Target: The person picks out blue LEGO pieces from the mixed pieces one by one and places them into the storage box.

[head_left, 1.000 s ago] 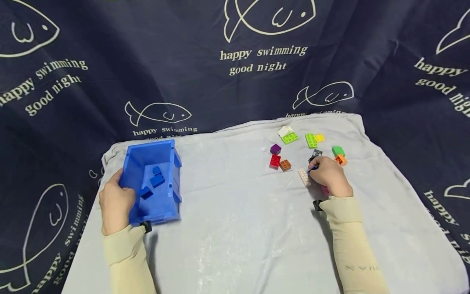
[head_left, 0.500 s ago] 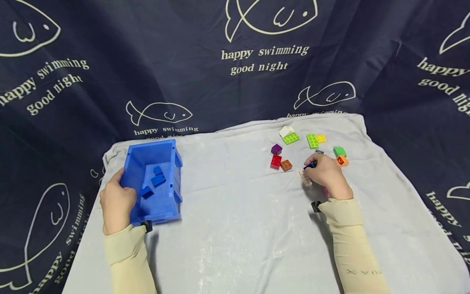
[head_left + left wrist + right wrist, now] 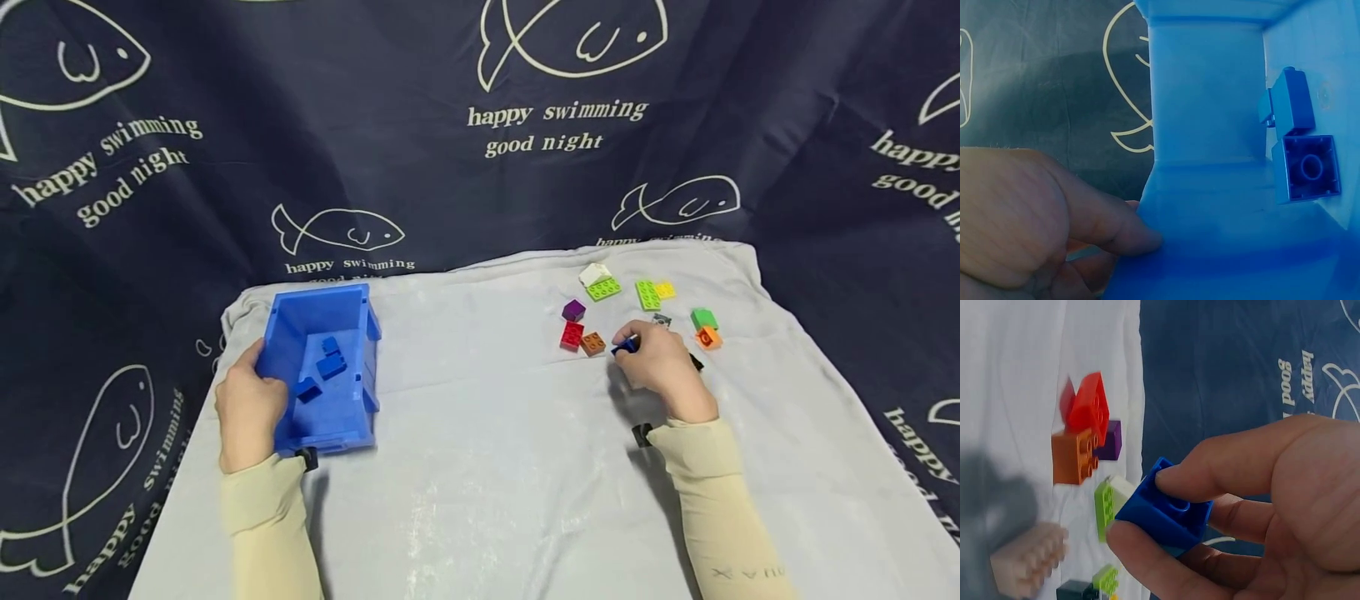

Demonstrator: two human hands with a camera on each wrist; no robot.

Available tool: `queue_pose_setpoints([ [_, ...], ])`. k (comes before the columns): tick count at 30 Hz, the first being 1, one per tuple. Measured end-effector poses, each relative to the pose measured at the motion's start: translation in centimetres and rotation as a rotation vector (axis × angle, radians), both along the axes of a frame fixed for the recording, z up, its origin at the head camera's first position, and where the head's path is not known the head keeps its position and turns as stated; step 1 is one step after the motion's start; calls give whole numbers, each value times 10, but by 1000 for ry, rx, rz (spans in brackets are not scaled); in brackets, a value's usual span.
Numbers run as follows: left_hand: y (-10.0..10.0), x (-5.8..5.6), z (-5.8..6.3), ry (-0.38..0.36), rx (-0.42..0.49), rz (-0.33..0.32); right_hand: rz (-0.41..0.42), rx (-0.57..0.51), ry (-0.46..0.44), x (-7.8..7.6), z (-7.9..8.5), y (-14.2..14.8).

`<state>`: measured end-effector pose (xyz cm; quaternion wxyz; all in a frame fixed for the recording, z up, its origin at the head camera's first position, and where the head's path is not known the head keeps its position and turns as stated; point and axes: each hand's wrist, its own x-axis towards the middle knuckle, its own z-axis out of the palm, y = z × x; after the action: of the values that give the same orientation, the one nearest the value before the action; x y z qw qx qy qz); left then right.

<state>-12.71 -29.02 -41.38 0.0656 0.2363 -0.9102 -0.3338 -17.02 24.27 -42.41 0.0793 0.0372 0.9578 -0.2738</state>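
Note:
My left hand (image 3: 251, 408) grips the left wall of a blue plastic bin (image 3: 321, 307), thumb on the inner face. Several blue toy bricks (image 3: 331, 365) lie on the bin's floor; one shows its hollow underside in the left wrist view. Between thumb and fingers my right hand (image 3: 663, 371) pinches another blue toy brick (image 3: 1160, 512), tilted and held above the cloth, its hollow side partly showing. A pale pink brick (image 3: 1029, 559) stands below it in the right wrist view, hidden in the head view.
Left of the right hand lie red (image 3: 572, 337), brown (image 3: 593, 343) and purple (image 3: 573, 310) bricks. Behind are white (image 3: 596, 273), lime (image 3: 648, 295) and yellow (image 3: 665, 290) ones; green (image 3: 704, 318) and orange (image 3: 708, 337) sit to the right. A dark printed curtain (image 3: 442, 183) hangs behind the white-covered table.
My right hand has raised the blue brick off the cloth and moved a little left, now covering the pale pink brick. The left hand keeps its grip on the bin. The head view has shifted slightly.

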Motion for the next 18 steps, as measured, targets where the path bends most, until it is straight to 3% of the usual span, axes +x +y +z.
queue_pose_setpoints([
  [14, 1, 1, 1, 29, 2, -6, 60, 11, 83, -2, 15, -23],
  [18, 0, 1, 1, 25, 5, -8, 87, -15, 158, -4, 18, -34],
])
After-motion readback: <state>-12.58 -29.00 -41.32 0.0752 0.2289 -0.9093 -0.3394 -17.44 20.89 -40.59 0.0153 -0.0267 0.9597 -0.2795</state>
